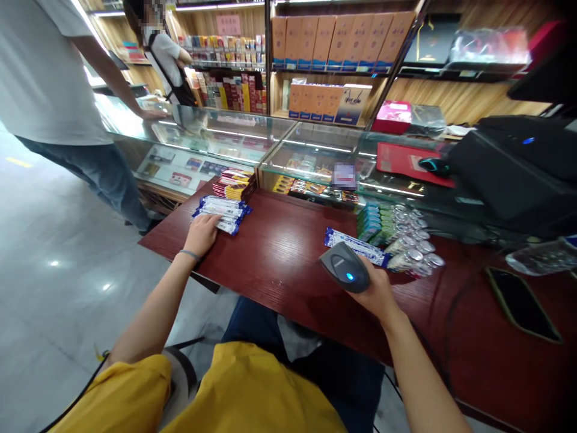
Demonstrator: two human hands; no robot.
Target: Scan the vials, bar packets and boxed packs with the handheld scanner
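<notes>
My right hand (377, 290) is wrapped round the handle of a dark grey barcode scanner (345, 267), which has a blue light on top. The scanner is above the table, its head pointing left. Partly behind it lies one long blue-and-white packet (354, 245). At the table's left end, my left hand (202, 233) has its fingers closed at the near edge of a pile of similar blue-and-white packets (223, 210). Its fingertips are partly hidden against the packets. Just behind that pile stand stacked red-and-yellow packs (233, 183).
Clear-topped tubes (412, 240) and small green boxes (377, 222) crowd the dark red table (279, 240) on the right, near a phone (523, 304). A glass display counter (216, 135) runs behind. One person (54, 78) leans on it; another (166, 57) stands farther back.
</notes>
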